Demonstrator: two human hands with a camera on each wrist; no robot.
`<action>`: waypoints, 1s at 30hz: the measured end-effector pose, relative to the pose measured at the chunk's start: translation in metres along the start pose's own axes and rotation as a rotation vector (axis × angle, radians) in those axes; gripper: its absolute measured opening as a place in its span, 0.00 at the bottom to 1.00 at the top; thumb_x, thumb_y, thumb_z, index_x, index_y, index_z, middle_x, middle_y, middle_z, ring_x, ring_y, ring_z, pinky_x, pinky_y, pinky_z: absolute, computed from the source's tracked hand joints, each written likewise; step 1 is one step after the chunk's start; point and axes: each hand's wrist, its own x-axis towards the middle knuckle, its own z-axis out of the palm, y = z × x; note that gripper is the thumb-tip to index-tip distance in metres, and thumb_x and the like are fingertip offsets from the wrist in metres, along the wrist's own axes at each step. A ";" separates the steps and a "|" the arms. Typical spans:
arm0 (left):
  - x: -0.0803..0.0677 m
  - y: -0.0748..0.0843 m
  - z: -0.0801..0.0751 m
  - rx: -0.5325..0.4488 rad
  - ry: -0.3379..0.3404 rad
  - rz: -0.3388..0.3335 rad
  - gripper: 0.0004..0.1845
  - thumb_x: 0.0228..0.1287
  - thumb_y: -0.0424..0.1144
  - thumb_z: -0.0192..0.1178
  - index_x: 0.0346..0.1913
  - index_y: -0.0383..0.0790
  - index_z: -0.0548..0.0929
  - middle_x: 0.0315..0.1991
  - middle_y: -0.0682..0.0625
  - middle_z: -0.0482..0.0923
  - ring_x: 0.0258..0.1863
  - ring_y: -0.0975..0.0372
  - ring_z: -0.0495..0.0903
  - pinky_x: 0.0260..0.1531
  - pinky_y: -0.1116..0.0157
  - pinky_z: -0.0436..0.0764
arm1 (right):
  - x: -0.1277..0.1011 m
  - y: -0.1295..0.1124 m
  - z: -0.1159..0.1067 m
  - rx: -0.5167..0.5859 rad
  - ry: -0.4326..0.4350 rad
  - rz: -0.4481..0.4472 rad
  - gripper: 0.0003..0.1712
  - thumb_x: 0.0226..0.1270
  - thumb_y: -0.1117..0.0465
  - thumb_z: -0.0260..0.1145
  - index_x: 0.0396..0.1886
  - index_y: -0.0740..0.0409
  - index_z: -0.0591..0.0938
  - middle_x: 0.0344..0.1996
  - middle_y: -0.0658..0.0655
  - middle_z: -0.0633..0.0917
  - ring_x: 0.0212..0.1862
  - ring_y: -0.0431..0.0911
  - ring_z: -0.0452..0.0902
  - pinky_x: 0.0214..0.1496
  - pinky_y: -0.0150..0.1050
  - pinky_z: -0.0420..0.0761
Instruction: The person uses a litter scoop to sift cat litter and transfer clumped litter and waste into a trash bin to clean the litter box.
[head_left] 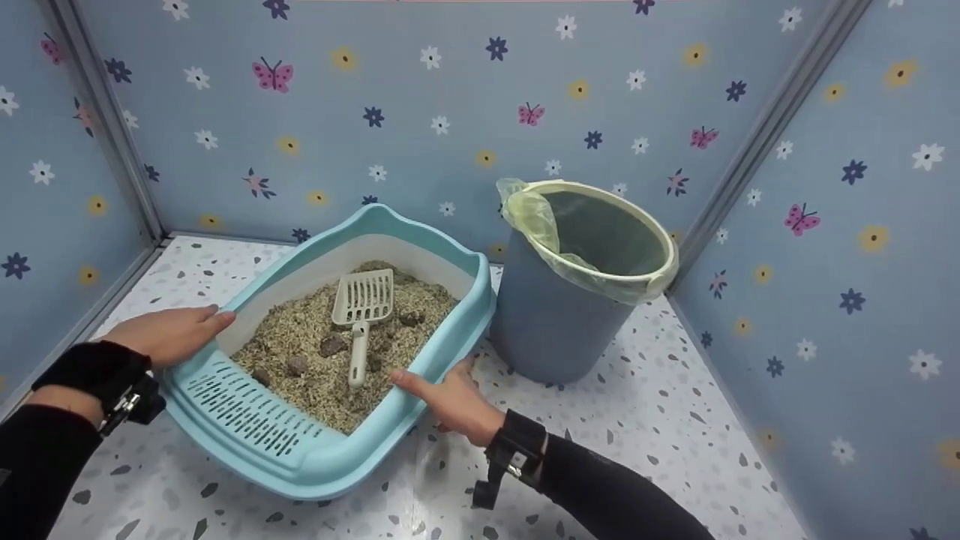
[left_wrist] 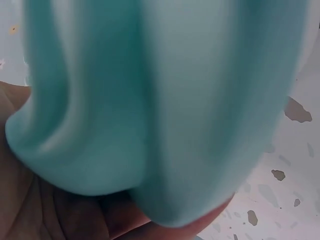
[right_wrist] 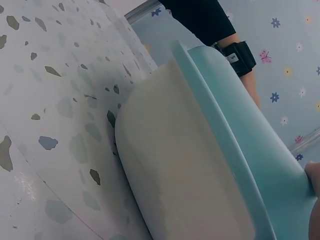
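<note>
Two hands grip a pale blue litter box (head_left: 322,480) on its left and right rims – apparently the step of taking hold to steady or shift it.
The left hand (head_left: 169,332) curls its fingers under the box's left rim; the right hand (head_left: 459,401) hooks its thumb over the right rim, fingers outside. Inside the box, a slotted scoop (head_left: 361,328) lies on litter (head_left: 300,322) with dark clumps. Any move seems to call for a level, even hold, since scoop and litter are loose. A lined bin (head_left: 555,322) stands just beyond the box's right side – touching or not, I cannot tell – and the back wall (head_left: 420,150) is near behind it; more speckled floor (head_left: 615,435) shows in front and to the right.
</note>
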 end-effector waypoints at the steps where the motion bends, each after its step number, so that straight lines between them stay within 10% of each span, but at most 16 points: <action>1: -0.001 0.000 0.000 0.000 0.001 -0.002 0.51 0.91 0.65 0.23 0.80 0.13 0.58 0.78 0.16 0.58 0.75 0.18 0.58 0.72 0.22 0.60 | 0.001 0.000 0.000 0.003 0.003 -0.003 0.82 0.65 0.26 0.78 0.87 0.75 0.40 0.72 0.77 0.74 0.64 0.59 0.83 0.58 0.59 0.90; 13: -0.018 0.016 0.005 0.000 0.005 -0.011 0.49 0.92 0.63 0.28 0.80 0.13 0.59 0.76 0.16 0.61 0.74 0.19 0.62 0.71 0.23 0.65 | 0.017 0.007 -0.022 0.051 -0.087 -0.064 0.47 0.72 0.36 0.78 0.75 0.57 0.66 0.54 0.60 0.86 0.53 0.54 0.88 0.57 0.62 0.90; 18: -0.027 0.030 0.008 -0.008 -0.033 0.020 0.49 0.93 0.61 0.31 0.77 0.08 0.58 0.74 0.13 0.62 0.66 0.23 0.75 0.63 0.29 0.78 | 0.027 0.018 -0.038 0.074 -0.068 -0.061 0.64 0.70 0.42 0.79 0.86 0.62 0.48 0.60 0.67 0.78 0.54 0.55 0.87 0.61 0.55 0.90; 23: -0.036 0.040 0.012 -0.082 -0.093 0.042 0.50 0.93 0.62 0.33 0.78 0.07 0.51 0.73 0.12 0.63 0.34 0.47 0.88 0.42 0.48 0.88 | 0.032 0.027 -0.050 0.138 -0.071 -0.095 0.71 0.73 0.47 0.78 0.92 0.55 0.35 0.71 0.75 0.72 0.54 0.58 0.89 0.61 0.59 0.89; 25: -0.036 0.038 0.012 -0.137 -0.114 0.047 0.51 0.93 0.63 0.33 0.79 0.08 0.50 0.75 0.12 0.59 0.27 0.56 0.84 0.34 0.55 0.86 | 0.028 0.028 -0.048 0.131 -0.040 -0.117 0.69 0.74 0.46 0.77 0.93 0.55 0.37 0.73 0.76 0.71 0.58 0.59 0.87 0.65 0.60 0.87; 30: -0.027 0.024 0.007 -0.315 -0.155 0.038 0.48 0.92 0.65 0.34 0.80 0.17 0.64 0.49 0.30 0.85 0.34 0.56 0.86 0.31 0.54 0.89 | 0.003 0.029 -0.034 0.088 -0.015 -0.085 0.64 0.76 0.36 0.74 0.91 0.63 0.48 0.65 0.69 0.81 0.62 0.57 0.85 0.72 0.59 0.82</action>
